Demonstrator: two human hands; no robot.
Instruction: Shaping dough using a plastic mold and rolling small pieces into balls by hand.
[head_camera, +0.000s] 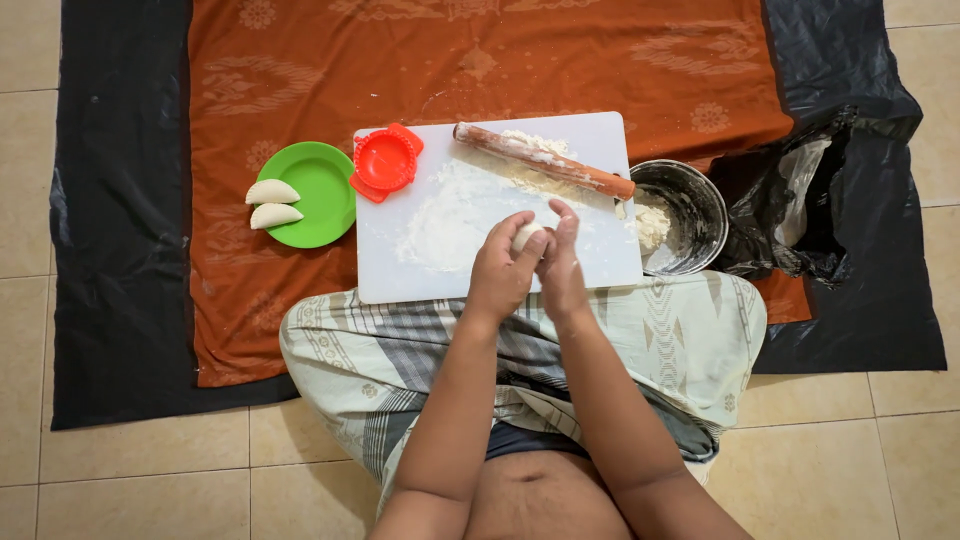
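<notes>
A small ball of pale dough (526, 236) sits between my two palms above the near edge of a white cutting board (400, 275) dusted with flour. My left hand (498, 268) cups it from the left and my right hand (562, 262) presses against it from the right. A floured wooden rolling pin (545, 160) lies slanted across the far side of the board. A red round dumpling press (384, 161) rests on the board's far left corner.
A green plate (322, 196) left of the board holds two folded white dumplings (272, 203). A metal bowl (690, 215) with dough sits at the right, beside a black plastic bag (790, 200). An orange cloth (480, 60) over black sheeting covers the tiled floor.
</notes>
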